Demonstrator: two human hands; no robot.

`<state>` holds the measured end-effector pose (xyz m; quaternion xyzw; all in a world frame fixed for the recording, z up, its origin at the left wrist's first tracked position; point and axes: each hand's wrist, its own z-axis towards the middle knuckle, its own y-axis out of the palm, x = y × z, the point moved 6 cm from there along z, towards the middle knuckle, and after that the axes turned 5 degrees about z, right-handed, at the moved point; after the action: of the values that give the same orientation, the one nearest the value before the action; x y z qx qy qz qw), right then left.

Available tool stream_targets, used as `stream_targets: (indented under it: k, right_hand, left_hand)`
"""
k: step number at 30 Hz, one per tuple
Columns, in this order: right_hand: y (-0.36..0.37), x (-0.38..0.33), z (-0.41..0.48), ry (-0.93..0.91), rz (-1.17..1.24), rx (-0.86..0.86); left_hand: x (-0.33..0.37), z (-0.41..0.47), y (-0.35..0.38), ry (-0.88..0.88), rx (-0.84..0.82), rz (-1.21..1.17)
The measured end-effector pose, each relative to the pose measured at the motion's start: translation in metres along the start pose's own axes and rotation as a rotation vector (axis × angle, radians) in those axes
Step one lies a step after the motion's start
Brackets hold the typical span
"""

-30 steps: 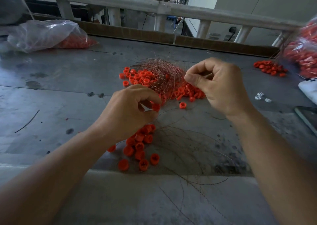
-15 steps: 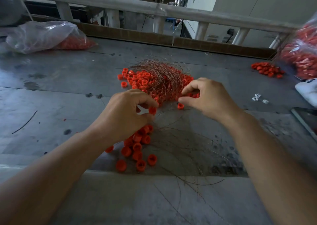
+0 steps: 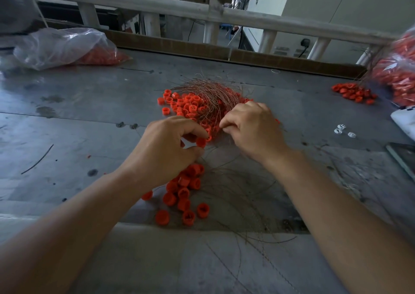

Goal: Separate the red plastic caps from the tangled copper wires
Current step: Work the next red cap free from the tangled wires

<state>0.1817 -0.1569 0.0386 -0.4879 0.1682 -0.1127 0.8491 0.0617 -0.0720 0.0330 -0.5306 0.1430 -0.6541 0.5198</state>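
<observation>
Grey metal table (image 3: 67, 125) carries everything. Tangled copper wires (image 3: 208, 94) lie mid-table over red caps (image 3: 188, 105); a loose pile of caps (image 3: 184, 192) sits nearer, below the left hand (image 3: 166, 150). Right hand (image 3: 253, 130) curls its fingers into the tangle's near edge; whether they grip wire is unclear. Left hand pinches one cap (image 3: 200, 142) just beside the tangle.

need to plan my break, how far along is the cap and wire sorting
Done: a small group of freed caps lies near the front edge of the table, with loose wires beside it. In hand: the left hand pinches one red cap; the right hand has its fingers curled at the tangle's edge, grip unclear. Left: most of it. The tangled pile holds many caps under copper strands.
</observation>
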Motion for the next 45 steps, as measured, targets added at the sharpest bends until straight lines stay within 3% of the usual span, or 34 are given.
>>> stream_targets:
  k: [4,8,10,18,25,32,36,41,45]
  right_hand:
    - [-0.008,0.001,-0.001,0.033,0.076,0.054]
    - [0.009,-0.003,-0.002,0.031,-0.019,-0.128]
    - [0.017,-0.004,-0.001,0.036,-0.042,-0.14]
    - [-0.009,0.005,-0.002,0.071,0.152,0.158]
    - [-0.027,0.006,-0.006,0.11,0.381,0.247]
    - [-0.073,0.009,-0.017,0.071,0.685,0.683]
    - [-0.093,0.012,-0.021,0.003,0.857,0.803]
    - [-0.105,0.003,-0.02,-0.159,0.784,0.753]
    - [-0.079,-0.01,-0.014,-0.175,0.558,0.448]
  left_hand:
    - [0.001,0.001,0.0,0.004,-0.005,0.01]
    - [0.002,0.0,0.0,0.006,-0.008,-0.004]
    - [0.002,0.0,0.0,0.004,-0.003,-0.009]
    - [0.0,0.0,0.001,-0.003,-0.012,-0.004]
    - [-0.001,0.0,0.0,-0.01,-0.012,-0.008]
    - [-0.002,0.0,0.0,-0.004,-0.007,-0.024]
    - [0.0,0.0,-0.001,0.001,0.004,-0.046]
    - [-0.001,0.0,-0.007,-0.053,0.033,-0.249]
    - [0.001,0.0,-0.011,-0.058,0.036,-0.385]
